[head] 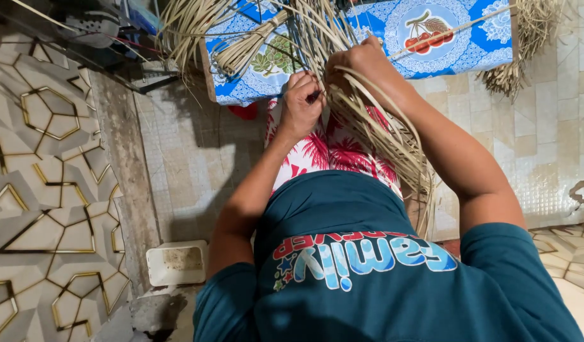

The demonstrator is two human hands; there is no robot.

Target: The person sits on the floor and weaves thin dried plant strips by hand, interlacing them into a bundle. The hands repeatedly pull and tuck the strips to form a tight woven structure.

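Observation:
I look down over my teal shirt at a table [469, 47] covered with a blue cloth printed with fruit. My left hand [301, 101] pinches thin pale straw strips at the table's near edge. My right hand [361, 63] is closed on the same bundle of straw strips [387, 136], which curves down over my right forearm toward my lap. More strips fan out across the table top above my hands. A red and white floral garment covers my lap.
A tied bunch of straw [247, 50] lies on the table's left part. Another straw bundle [526, 57] hangs at the table's right edge. A small white tray [176, 263] sits on the tiled floor at left, beside a gold-patterned wall panel [44, 190].

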